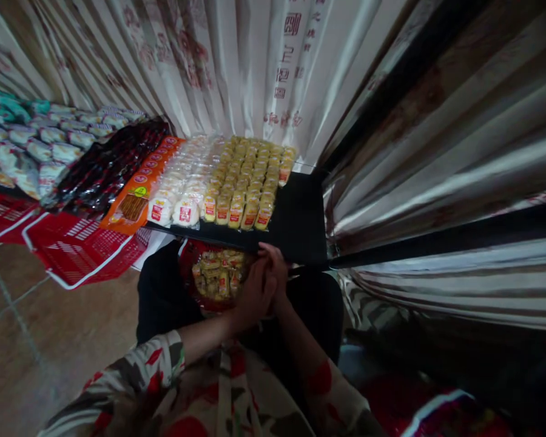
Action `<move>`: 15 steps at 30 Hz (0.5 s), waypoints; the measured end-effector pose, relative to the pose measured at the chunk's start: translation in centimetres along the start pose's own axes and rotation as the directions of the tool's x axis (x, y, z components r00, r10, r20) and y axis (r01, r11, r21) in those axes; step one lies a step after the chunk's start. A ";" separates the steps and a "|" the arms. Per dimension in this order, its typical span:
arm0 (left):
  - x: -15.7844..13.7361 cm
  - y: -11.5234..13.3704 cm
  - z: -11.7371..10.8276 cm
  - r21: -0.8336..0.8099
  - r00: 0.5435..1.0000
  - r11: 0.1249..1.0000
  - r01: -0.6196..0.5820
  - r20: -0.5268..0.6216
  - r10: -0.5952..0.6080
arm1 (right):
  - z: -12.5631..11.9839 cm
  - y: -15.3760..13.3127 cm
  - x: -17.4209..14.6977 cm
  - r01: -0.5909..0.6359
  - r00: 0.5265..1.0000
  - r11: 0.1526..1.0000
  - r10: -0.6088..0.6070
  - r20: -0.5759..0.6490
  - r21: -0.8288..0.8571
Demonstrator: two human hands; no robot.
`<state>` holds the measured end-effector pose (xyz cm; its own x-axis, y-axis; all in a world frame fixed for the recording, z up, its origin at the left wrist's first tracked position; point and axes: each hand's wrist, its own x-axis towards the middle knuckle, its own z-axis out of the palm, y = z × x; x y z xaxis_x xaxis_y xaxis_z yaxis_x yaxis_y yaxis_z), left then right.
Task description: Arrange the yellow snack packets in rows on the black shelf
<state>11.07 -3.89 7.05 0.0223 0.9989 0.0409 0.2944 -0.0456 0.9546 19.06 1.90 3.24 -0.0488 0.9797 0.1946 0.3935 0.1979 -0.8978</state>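
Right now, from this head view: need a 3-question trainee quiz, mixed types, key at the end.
1. True or false: the left hand and right hand are close together, beside the wrapped pieces in the red container.

2. Fill the gap: on the black tabletop, the ___ packaging lies between the glossy dark packs and the white packs.

3. Open: which packs lie nearest the right end of that tabletop?

Key:
1. True
2. orange
3. The yellow packs
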 end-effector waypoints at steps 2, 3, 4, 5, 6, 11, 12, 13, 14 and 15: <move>-2.3 -2.0 -1.7 0.005 0.996 0.996 0.087 0.035 -0.087 | 1.7 0.3 -2.9 -0.075 0.992 0.996 0.079 0.100 -0.048; -3.0 -3.1 -2.5 0.033 0.986 0.988 0.154 0.060 -0.156 | 2.5 0.6 -3.8 -0.106 0.978 0.989 0.123 0.170 -0.105; -3.5 -4.1 -3.3 0.086 0.969 0.969 0.232 0.067 -0.238 | 3.3 1.0 -4.6 -0.136 0.954 0.976 0.175 0.242 -0.169; -3.7 -5.2 -4.1 0.162 0.944 0.937 0.310 0.064 -0.324 | 4.0 1.4 -5.0 -0.157 0.921 0.959 0.228 0.315 -0.235; -3.8 -6.2 -4.8 0.250 0.914 0.893 0.373 0.064 -0.400 | 4.5 1.8 -5.3 -0.166 0.882 0.940 0.277 0.381 -0.299; -3.3 -10.1 -6.9 0.450 0.743 0.640 0.623 -0.084 -0.664 | 6.5 2.6 -5.9 -0.130 0.706 0.872 0.416 0.573 -0.472; -3.1 -10.6 -6.9 0.455 0.736 0.632 0.627 -0.083 -0.672 | 6.8 2.7 -6.0 -0.121 0.685 0.869 0.423 0.593 -0.480; -2.8 -11.2 -6.8 0.458 0.738 0.634 0.623 -0.077 -0.671 | 7.1 2.7 -6.2 -0.115 0.674 0.868 0.426 0.603 -0.484; -2.5 -11.7 -6.5 0.461 0.739 0.635 0.619 -0.070 -0.670 | 7.5 2.7 -6.3 -0.115 0.674 0.869 0.425 0.605 -0.482; -2.2 -12.1 -6.3 0.464 0.740 0.637 0.616 -0.062 -0.670 | 7.8 2.7 -6.5 -0.121 0.678 0.871 0.423 0.601 -0.476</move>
<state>1.46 -5.46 -2.75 -0.2399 0.7699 -0.5914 0.6447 0.5818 0.4959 13.30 -3.62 -3.57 -0.4186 0.7675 -0.4856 0.7860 0.0383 -0.6170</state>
